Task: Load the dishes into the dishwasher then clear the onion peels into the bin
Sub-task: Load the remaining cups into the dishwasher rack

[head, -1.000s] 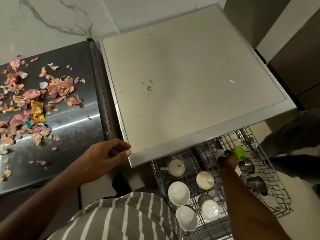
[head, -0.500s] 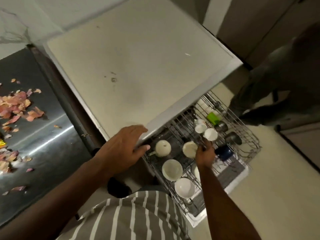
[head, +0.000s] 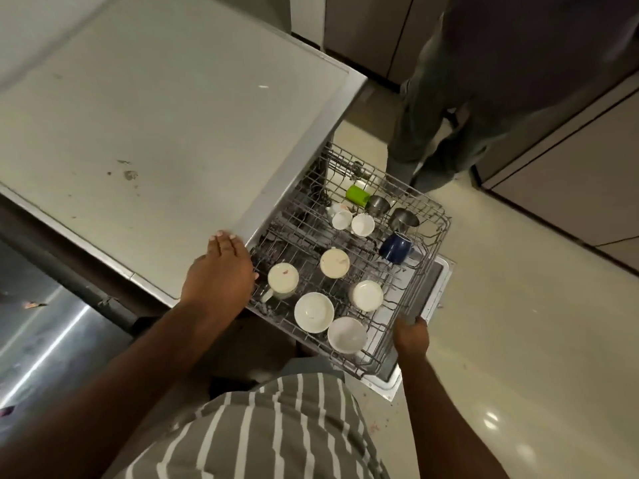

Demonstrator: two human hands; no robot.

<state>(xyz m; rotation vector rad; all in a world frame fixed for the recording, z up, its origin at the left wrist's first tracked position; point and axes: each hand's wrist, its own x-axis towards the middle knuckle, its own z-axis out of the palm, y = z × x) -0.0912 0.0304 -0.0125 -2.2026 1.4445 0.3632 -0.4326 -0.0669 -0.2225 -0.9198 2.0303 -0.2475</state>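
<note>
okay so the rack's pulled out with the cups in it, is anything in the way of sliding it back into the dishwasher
Nothing visible blocks the rack itself. The left hand lies flat on the dishwasher top by the rack's inner corner, clear of the path, and the right hand grips its front edge. The inside of the machine is hidden under the top.

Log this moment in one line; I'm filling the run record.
phase: loading | rack: pulled out, holding cups | left hand: on countertop edge | right hand: gripping rack front
</note>
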